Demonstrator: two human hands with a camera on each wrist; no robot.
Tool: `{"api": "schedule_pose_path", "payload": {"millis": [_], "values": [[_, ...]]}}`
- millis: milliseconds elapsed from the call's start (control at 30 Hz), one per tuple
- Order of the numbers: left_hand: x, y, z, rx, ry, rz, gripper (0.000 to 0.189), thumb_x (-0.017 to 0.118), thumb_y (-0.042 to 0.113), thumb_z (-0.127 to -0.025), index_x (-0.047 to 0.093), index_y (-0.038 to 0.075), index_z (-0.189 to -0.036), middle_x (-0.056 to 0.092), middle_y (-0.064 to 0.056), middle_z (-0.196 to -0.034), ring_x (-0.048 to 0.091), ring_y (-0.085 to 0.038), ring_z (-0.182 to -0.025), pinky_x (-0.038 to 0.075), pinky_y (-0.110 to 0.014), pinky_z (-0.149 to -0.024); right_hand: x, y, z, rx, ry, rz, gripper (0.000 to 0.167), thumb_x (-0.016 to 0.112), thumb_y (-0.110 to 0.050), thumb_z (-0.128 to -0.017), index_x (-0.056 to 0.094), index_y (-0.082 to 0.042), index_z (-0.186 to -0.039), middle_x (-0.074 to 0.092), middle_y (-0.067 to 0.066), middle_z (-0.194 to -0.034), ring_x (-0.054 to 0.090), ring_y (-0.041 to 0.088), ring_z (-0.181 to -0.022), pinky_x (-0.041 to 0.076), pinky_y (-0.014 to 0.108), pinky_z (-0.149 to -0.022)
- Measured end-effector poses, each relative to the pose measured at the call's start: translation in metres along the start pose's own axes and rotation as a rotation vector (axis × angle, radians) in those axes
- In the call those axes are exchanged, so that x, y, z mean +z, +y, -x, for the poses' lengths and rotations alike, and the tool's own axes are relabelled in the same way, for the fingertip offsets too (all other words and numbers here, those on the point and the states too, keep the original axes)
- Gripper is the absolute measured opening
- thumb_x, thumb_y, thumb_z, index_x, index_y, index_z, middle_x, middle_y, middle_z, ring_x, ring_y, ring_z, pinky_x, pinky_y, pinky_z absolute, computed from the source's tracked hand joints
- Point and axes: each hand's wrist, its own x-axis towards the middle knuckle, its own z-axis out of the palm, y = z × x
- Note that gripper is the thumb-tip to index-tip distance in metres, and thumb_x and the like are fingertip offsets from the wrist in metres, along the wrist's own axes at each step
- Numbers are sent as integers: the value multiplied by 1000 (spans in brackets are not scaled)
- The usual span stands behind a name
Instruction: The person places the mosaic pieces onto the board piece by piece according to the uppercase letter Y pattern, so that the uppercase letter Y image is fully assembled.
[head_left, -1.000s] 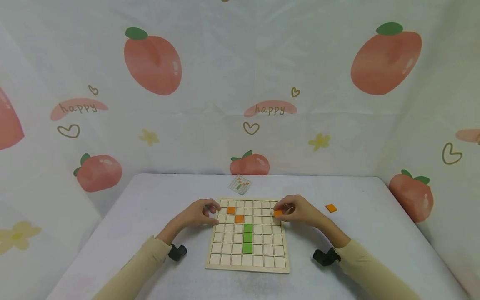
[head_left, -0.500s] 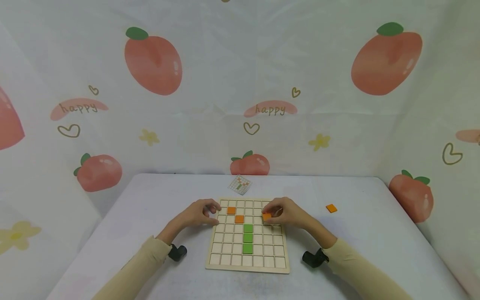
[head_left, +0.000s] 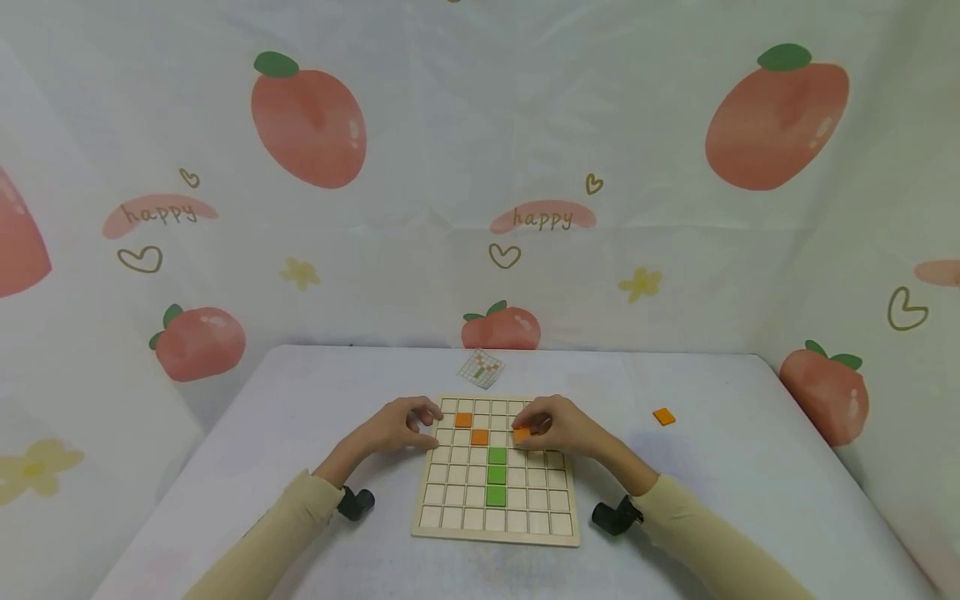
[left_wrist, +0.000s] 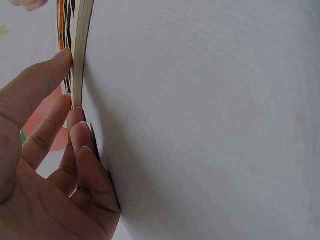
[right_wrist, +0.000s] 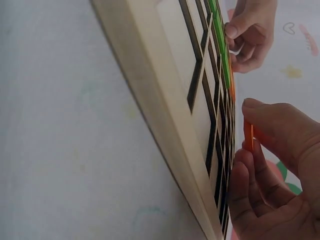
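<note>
A wooden grid board (head_left: 472, 539) with square cells lies on the table. Two orange tiles (head_left: 463, 420) sit diagonally on it, and three green tiles (head_left: 497, 475) form a column below them. My right hand (head_left: 561, 427) pinches another orange tile (right_wrist: 248, 134) between thumb and fingertips, close over the board's upper right part. In the right wrist view that tile stands edge-on, beside the board's surface. At the board's left edge rests my left hand (head_left: 393, 425); its thumb and index fingertip touch the rim (left_wrist: 80, 60), spread apart, while the other fingers lie bent beside it.
One loose orange tile (head_left: 663, 416) lies on the table (head_left: 720, 483) right of the board. Behind the board is a small card (head_left: 481, 368) printed with a coloured grid. A white fruit-print cloth (head_left: 420, 275) hangs beyond the table's back edge.
My right hand has moved left over the board with the orange tile, from its right edge further in toward the middle. My left hand has stayed at the left edge.
</note>
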Motion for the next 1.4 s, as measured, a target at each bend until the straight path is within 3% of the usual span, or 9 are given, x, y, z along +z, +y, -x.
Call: {"api": "schedule_pose_path", "payload": {"millis": [1400], "values": [[0,1,0,20,3,-10,38,88,15,-80,70,8,-113,58,0,-94,52,-17,-78,44,-33,-71,12,-10,-8,81,14,57,19,84,-8,-83,77,-4,-100,68,-1,-96,58,16,-82,49,29,-74]]}}
